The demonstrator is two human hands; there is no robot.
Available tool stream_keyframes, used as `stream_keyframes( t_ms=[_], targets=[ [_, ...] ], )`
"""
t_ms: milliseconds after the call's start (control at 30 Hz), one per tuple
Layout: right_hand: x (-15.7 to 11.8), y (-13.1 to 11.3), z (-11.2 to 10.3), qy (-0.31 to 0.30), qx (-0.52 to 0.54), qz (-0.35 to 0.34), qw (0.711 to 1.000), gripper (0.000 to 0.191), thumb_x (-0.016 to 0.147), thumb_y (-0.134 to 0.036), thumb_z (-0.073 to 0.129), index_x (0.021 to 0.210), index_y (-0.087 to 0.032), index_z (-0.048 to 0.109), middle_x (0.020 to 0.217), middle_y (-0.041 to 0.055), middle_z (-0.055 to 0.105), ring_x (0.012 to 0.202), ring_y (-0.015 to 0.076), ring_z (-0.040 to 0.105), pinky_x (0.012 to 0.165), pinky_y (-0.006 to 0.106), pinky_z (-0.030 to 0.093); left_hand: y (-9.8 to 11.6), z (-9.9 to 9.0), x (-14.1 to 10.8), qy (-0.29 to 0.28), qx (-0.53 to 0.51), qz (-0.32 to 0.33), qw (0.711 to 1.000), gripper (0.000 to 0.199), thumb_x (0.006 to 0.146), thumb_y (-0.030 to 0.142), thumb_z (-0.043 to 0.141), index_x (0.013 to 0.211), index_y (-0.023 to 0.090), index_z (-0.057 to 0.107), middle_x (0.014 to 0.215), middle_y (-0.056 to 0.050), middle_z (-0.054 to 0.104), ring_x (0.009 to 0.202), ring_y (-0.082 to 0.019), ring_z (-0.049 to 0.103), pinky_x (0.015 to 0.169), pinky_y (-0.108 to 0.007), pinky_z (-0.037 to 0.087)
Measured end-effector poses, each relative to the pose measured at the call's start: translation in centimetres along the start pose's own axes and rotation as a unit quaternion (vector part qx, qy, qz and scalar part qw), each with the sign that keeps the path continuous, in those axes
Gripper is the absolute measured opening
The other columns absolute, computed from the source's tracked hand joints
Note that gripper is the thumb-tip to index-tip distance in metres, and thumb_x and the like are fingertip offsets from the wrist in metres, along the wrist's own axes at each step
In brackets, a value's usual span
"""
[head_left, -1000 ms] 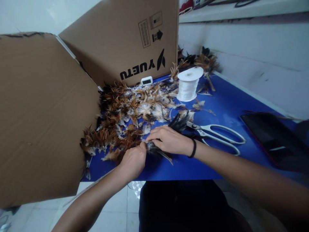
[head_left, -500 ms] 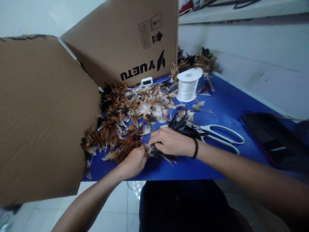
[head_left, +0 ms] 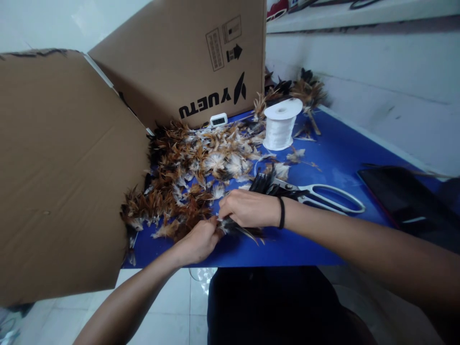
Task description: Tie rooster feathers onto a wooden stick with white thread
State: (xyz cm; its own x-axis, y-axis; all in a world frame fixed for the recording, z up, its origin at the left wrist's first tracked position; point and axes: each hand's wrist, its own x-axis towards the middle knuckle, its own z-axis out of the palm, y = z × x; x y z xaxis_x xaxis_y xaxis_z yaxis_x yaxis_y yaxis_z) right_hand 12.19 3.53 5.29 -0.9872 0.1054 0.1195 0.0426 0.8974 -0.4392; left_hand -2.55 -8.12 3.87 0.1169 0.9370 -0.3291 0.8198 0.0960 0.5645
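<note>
My left hand (head_left: 201, 241) is closed at the front of the blue table, pinching the pale base of a bundle of dark feathers (head_left: 247, 232). Right against it, my right hand (head_left: 241, 207) bends its fingers over the same bundle, whose dark tips stick out below the palm. The exact grip is hidden behind the fingers. Beyond the right wrist lie more black feathers (head_left: 263, 183) and a pair of scissors (head_left: 334, 197) with pale handles, partly covered by my forearm. A wide heap of brown and white feathers (head_left: 194, 155) spreads just past both hands.
A white spool of ribbon (head_left: 279, 128) stands behind the scissors. Cardboard panels (head_left: 64, 167) rise at the left and back, with a small white digital display (head_left: 218, 120) at their foot. A dark phone or tablet (head_left: 406, 201) lies on the blue table (head_left: 338, 139) at right.
My right hand and forearm have shifted slightly left and up, covering more of the scissors' lower handle. The left hand stays nearly in place on the feathers.
</note>
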Motion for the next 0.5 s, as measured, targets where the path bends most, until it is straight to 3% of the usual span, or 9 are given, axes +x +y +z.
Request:
stream_keyframes(
  t_ms=[200,300,400,500],
  targets=[
    [0.6,0.1,0.4,-0.019,-0.008,-0.002,1.0,0.023,0.071,-0.001,0.05,0.071,-0.015,0.069,0.071,0.0055,0.068,0.065,0.0131,0.057,0.058,0.022,0.036,-0.5,0.1,-0.3,0.007,0.009,0.021,1.0,0.015,0.087,0.024,0.037,0.077,0.017,0.046,0.067,-0.001,0.052,0.06,-0.014,0.047,0.06,-0.027,0.036],
    [0.5,0.1,0.1,0.013,0.011,0.012,1.0,0.025,0.078,-0.002,0.048,0.08,-0.015,0.069,0.076,0.0058,0.069,0.071,0.0144,0.061,0.063,0.023,0.041,-0.8,0.2,-0.3,0.014,0.001,0.012,1.0,0.014,0.087,0.025,0.037,0.075,0.019,0.041,0.064,0.001,0.048,0.055,-0.012,0.041,0.055,-0.026,0.032],
    [-0.7,-0.7,-0.9,0.177,0.014,0.025,0.984,0.026,0.086,-0.007,0.044,0.094,-0.015,0.067,0.095,0.0079,0.069,0.09,0.0177,0.062,0.08,0.029,0.046,-1.1,0.0,-0.5,0.034,-0.048,-0.002,0.998,0.017,0.087,0.027,0.038,0.071,0.02,0.036,0.061,0.003,0.042,0.054,-0.01,0.035,0.053,-0.025,0.029],
    [-3.1,-2.4,-1.4,0.422,0.017,0.084,0.903,0.024,0.09,-0.016,0.044,0.101,-0.02,0.065,0.106,0.006,0.066,0.101,0.019,0.06,0.092,0.035,0.045,-1.5,-0.4,-0.8,0.048,-0.177,-0.029,0.983,0.025,0.09,0.037,0.038,0.072,0.02,0.035,0.061,0.004,0.038,0.051,-0.008,0.032,0.049,-0.022,0.028]
  ],
)
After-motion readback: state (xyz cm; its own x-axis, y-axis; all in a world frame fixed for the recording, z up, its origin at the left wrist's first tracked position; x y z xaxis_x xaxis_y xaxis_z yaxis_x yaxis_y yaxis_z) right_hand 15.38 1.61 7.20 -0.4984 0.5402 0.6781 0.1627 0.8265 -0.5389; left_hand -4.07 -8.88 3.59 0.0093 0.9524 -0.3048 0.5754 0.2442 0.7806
